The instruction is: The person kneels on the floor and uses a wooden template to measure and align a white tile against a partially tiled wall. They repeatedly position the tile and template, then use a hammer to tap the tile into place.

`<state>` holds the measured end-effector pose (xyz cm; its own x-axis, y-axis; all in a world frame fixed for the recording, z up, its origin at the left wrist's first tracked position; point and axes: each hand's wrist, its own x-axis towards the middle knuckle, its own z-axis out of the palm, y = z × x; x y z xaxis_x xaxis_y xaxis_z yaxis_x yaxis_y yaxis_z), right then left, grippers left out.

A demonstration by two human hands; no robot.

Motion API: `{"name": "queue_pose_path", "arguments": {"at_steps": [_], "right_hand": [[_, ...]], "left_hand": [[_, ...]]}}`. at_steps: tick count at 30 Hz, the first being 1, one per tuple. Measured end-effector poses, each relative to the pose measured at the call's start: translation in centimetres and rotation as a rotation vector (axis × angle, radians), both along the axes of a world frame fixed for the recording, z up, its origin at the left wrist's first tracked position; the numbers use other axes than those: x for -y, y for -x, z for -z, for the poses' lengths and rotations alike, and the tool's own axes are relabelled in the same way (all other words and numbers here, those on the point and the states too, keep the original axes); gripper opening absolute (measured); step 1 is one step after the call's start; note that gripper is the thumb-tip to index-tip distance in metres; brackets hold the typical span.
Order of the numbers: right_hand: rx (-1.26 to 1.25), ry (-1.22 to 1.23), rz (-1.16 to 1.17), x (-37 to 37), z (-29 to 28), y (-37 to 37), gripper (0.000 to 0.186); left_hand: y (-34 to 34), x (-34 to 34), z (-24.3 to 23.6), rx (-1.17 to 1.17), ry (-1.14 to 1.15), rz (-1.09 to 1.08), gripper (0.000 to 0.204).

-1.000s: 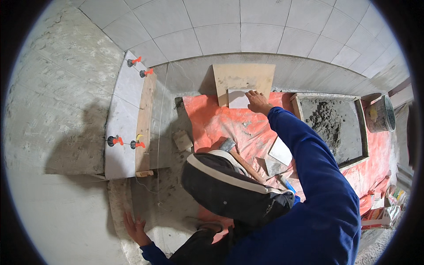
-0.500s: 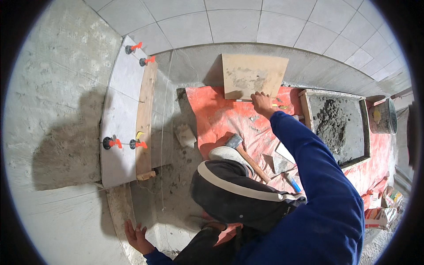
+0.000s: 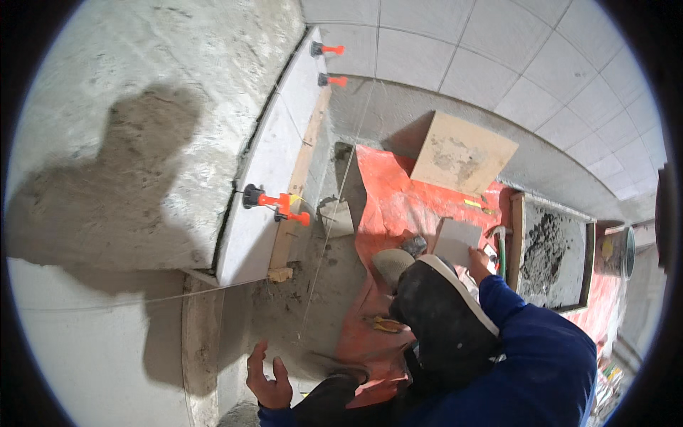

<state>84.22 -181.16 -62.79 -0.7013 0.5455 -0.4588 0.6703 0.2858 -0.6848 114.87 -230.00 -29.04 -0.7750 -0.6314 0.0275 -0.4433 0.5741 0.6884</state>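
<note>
My right hand (image 3: pixel 482 263) is closed on the right edge of a flat grey tile (image 3: pixel 457 242), held above the red sheet beside my knee. Its fingertips are partly hidden. My left hand (image 3: pixel 269 377) is raised at the lower left, fingers apart with nothing in them. Beyond it, a row of pale tiles (image 3: pixel 267 185) is set along the rough wall, with orange-and-black levelling clips (image 3: pixel 277 203) at its joints. A wooden batten (image 3: pixel 302 171) runs along the tiles' lower edge. Next to the held tile a hammer head (image 3: pixel 414 246) shows, and a green-handled tool (image 3: pixel 501 254) lies right of my hand.
A beige board (image 3: pixel 466 153) leans on the back wall. On the right stand a wooden-sided mortar trough (image 3: pixel 518 228) and a bucket (image 3: pixel 627 252). A tile scrap (image 3: pixel 336 218) lies left of the red sheet (image 3: pixel 380 185). Thin strings (image 3: pixel 329 245) cross the space before the tiles.
My right hand has come back from the foot of the beige board toward my knee, now with the grey tile. My left hand has lifted off the lower ledge. The view has shifted left.
</note>
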Motion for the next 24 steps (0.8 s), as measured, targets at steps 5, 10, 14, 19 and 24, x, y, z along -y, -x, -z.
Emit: {"name": "queue_pose_path", "arguments": {"at_steps": [5, 10, 14, 19, 24], "right_hand": [[0.097, -0.110, -0.208, -3.5, 6.2, -0.1, 0.036], [0.118, -0.166, -0.646, -7.0, 15.4, 0.7, 0.035], [0.149, -0.212, -0.865, -6.2, 14.2, 1.7, 0.037], [-0.229, -0.228, -0.388, -5.3, 0.6, 10.9, 0.066], [-0.533, -0.003, -0.181, -5.9, -9.4, 26.9, 0.088]], "left_hand": [[-0.6, 0.3, 1.1, -0.070, 0.083, -0.072, 0.042], [-2.4, 0.6, 3.2, -0.098, 0.024, -0.145, 0.044], [-4.1, 0.7, 4.6, -0.008, 0.150, -0.243, 0.034], [-6.4, 0.9, 3.5, 0.129, 0.006, -0.342, 0.048], [-8.9, 0.4, 3.2, 0.014, -0.025, -0.422, 0.049]]}}
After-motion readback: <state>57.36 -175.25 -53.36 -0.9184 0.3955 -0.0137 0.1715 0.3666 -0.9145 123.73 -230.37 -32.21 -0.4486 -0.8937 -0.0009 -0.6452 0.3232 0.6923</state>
